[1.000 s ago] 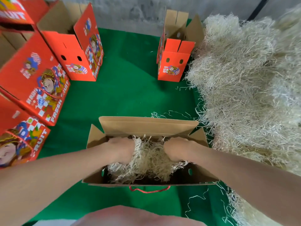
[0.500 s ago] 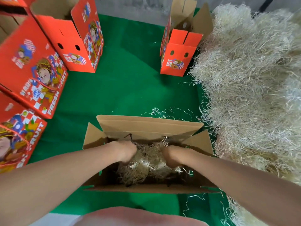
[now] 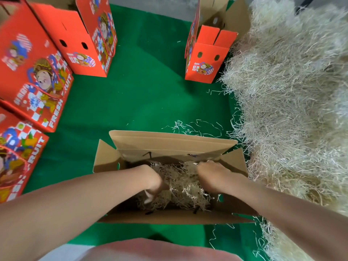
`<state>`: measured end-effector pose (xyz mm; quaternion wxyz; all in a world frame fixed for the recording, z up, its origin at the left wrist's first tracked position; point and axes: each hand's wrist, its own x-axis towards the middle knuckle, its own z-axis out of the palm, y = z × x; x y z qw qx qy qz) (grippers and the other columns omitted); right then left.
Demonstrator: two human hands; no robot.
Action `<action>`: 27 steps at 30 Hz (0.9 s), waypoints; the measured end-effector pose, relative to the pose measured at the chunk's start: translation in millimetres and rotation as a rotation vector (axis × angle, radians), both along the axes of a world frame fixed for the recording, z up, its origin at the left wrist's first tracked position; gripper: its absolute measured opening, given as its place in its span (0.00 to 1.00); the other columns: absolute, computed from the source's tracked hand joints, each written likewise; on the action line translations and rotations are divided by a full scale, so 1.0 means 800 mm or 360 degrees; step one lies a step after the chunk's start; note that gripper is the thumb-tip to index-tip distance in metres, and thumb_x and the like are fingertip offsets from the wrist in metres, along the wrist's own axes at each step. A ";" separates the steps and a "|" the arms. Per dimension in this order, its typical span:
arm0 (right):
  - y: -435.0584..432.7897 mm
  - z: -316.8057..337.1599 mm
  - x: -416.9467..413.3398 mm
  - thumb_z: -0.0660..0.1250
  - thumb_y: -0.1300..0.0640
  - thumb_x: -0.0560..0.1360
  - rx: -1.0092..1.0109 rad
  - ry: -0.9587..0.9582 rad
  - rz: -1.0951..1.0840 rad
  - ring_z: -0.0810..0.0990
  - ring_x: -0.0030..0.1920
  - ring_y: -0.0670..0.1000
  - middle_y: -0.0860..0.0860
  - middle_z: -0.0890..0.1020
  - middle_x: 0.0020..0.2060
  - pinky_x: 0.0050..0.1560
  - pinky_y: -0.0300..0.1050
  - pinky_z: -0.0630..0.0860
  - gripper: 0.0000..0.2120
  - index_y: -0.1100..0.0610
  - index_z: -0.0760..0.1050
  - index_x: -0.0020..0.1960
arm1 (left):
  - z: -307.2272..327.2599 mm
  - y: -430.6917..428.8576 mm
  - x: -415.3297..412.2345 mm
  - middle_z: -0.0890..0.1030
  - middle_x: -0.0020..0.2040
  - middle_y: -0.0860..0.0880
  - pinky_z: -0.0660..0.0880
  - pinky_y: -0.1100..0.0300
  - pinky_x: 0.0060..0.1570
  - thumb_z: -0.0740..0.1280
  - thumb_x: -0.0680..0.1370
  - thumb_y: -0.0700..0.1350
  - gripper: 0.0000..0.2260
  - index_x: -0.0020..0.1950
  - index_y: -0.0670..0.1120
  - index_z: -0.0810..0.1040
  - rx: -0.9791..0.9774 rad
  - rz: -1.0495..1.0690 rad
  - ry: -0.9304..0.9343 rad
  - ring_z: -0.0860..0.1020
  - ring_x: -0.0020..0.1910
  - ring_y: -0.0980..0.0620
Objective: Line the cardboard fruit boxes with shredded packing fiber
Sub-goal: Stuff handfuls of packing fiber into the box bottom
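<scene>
An open brown cardboard fruit box [image 3: 169, 146] stands right in front of me on the green mat, flaps spread. A wad of pale shredded fiber [image 3: 184, 187] lies in its bottom. Both my hands are down inside the box. My left hand [image 3: 153, 183] points its fingers down and presses the fiber at the left side. My right hand [image 3: 211, 174] is at the right side, knuckles up, fingers curled into the fiber and partly buried in it. The box floor is hidden under the fiber and my hands.
A large heap of shredded fiber [image 3: 293, 102] fills the right side. Red printed fruit boxes stand at the left [image 3: 37, 76], back left [image 3: 88, 40] and back centre [image 3: 205, 55]. Loose strands [image 3: 194, 127] lie on the green mat [image 3: 143, 98] behind the box.
Both hands have pushed the wad from the box's top down to its bottom and moved slightly apart. The view has tilted closer over the box.
</scene>
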<state>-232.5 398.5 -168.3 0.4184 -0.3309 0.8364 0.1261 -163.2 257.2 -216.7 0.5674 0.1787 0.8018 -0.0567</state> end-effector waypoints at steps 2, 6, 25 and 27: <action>0.002 0.004 -0.003 0.57 0.69 0.75 0.0173 -0.0042 0.0096 0.72 0.32 0.47 0.52 0.73 0.35 0.29 0.36 0.69 0.14 0.65 0.72 0.60 | -0.007 -0.002 0.000 0.50 0.77 0.45 0.70 0.44 0.63 0.69 0.75 0.43 0.39 0.78 0.52 0.47 -0.0012 0.0054 -0.0049 0.58 0.73 0.40; -0.015 0.024 -0.004 0.58 0.70 0.75 0.0166 -0.0096 0.0357 0.75 0.33 0.50 0.56 0.78 0.41 0.28 0.39 0.74 0.15 0.65 0.73 0.60 | -0.021 -0.009 0.002 0.66 0.72 0.46 0.70 0.49 0.62 0.61 0.79 0.49 0.23 0.74 0.49 0.63 -0.0007 0.0297 -0.0024 0.68 0.68 0.44; -0.035 -0.105 -0.005 0.61 0.63 0.77 0.0319 -0.0526 0.0766 0.63 0.70 0.59 0.59 0.64 0.71 0.68 0.54 0.64 0.25 0.60 0.61 0.73 | -0.052 -0.036 0.031 0.54 0.75 0.37 0.52 0.32 0.67 0.64 0.78 0.48 0.26 0.74 0.44 0.62 -0.0469 -0.0246 0.0203 0.52 0.73 0.33; -0.035 -0.104 -0.008 0.60 0.66 0.76 0.0251 -0.0621 0.0658 0.59 0.72 0.57 0.57 0.61 0.73 0.71 0.54 0.59 0.27 0.58 0.60 0.74 | -0.048 -0.031 0.029 0.65 0.70 0.37 0.61 0.34 0.64 0.62 0.79 0.46 0.20 0.69 0.42 0.68 -0.0435 -0.0340 0.0268 0.63 0.69 0.35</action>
